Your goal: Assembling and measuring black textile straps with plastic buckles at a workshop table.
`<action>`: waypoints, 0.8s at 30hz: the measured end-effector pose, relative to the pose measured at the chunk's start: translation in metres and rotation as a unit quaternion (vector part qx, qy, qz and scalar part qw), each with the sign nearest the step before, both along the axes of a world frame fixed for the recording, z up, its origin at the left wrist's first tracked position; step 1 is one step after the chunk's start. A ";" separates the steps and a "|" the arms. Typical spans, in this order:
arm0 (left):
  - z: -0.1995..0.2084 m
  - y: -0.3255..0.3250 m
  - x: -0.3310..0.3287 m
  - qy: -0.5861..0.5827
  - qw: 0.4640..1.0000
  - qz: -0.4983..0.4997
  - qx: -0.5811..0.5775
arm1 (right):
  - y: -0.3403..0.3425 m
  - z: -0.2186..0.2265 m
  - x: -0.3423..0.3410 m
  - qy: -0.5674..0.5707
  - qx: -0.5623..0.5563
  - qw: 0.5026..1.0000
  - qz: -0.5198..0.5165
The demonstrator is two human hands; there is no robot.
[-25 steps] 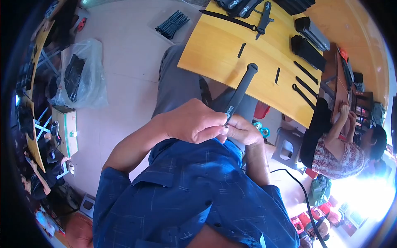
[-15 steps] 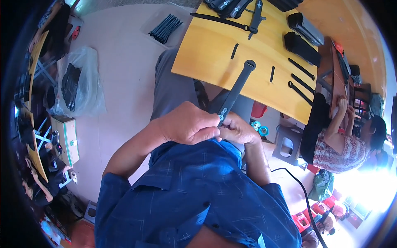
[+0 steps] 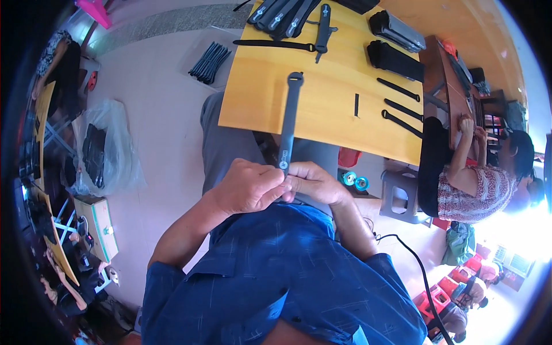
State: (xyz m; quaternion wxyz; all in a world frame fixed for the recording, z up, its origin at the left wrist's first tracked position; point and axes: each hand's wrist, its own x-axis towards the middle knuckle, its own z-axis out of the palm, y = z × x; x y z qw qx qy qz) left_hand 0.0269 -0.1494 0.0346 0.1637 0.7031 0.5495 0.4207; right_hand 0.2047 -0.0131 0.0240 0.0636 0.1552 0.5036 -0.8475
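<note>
A long black strap (image 3: 290, 118) with a slotted, rounded end points up and away from my hands, that end seen over the yellow table. My left hand (image 3: 248, 185) is closed on the strap's lower end, thumb and curled finger pinching it. Right beside it, my right hand (image 3: 315, 183) is also closed on the lower end, fingers touching the left hand's. What lies between the fingertips is hidden. Beyond the hands, a short black strip (image 3: 356, 105) lies on the table, and several loose black straps (image 3: 401, 89) lie at its right side.
On the yellow table (image 3: 253, 106), bundled straps (image 3: 284, 17) and dark stacks (image 3: 397, 30) sit toward the back. A clear bin of straps (image 3: 210, 62) stands left of the table. A plastic bag (image 3: 118, 144) and box (image 3: 95, 227) are on the floor; another person (image 3: 477, 178) sits at right.
The strap has swung from leaning right to nearly upright in view, and both hands have shifted slightly left. The view has turned a little. One short strip on the table no longer shows.
</note>
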 end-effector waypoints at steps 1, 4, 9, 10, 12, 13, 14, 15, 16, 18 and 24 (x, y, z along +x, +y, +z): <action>-0.002 0.001 0.000 -0.020 0.999 0.029 0.001 | -0.006 -0.002 -0.001 0.024 0.032 0.999 -0.029; 0.014 0.006 -0.007 -0.084 0.994 -0.033 -0.061 | -0.007 -0.005 0.006 0.032 0.129 0.991 -0.010; 0.034 0.013 -0.036 -0.107 0.973 -0.147 -0.143 | -0.007 0.009 0.000 0.099 0.184 0.978 0.007; 0.038 0.013 -0.043 -0.105 0.968 -0.159 -0.165 | -0.004 0.013 0.000 0.100 0.184 0.978 0.006; 0.045 0.009 -0.065 -0.122 0.965 -0.144 -0.184 | 0.010 0.017 0.004 0.145 0.247 0.950 0.127; 0.046 0.004 -0.075 -0.142 0.960 -0.127 -0.203 | 0.017 0.016 0.008 0.150 0.245 0.939 0.189; 0.046 -0.002 -0.085 -0.138 0.961 -0.126 -0.206 | 0.020 0.014 0.011 0.154 0.243 0.939 0.188; 0.045 -0.007 -0.095 -0.148 0.953 -0.127 -0.232 | 0.021 0.014 0.014 0.144 0.231 0.941 0.200; 0.044 -0.010 -0.101 -0.158 0.944 -0.129 -0.259 | 0.022 0.014 0.014 0.134 0.218 0.943 0.213; 0.045 -0.013 -0.098 -0.177 0.938 -0.137 -0.266 | 0.019 0.013 0.012 0.119 0.242 0.944 0.192; 0.051 -0.006 -0.084 -0.320 0.875 -0.245 -0.267 | 0.011 0.008 -0.002 0.082 0.346 0.933 -0.056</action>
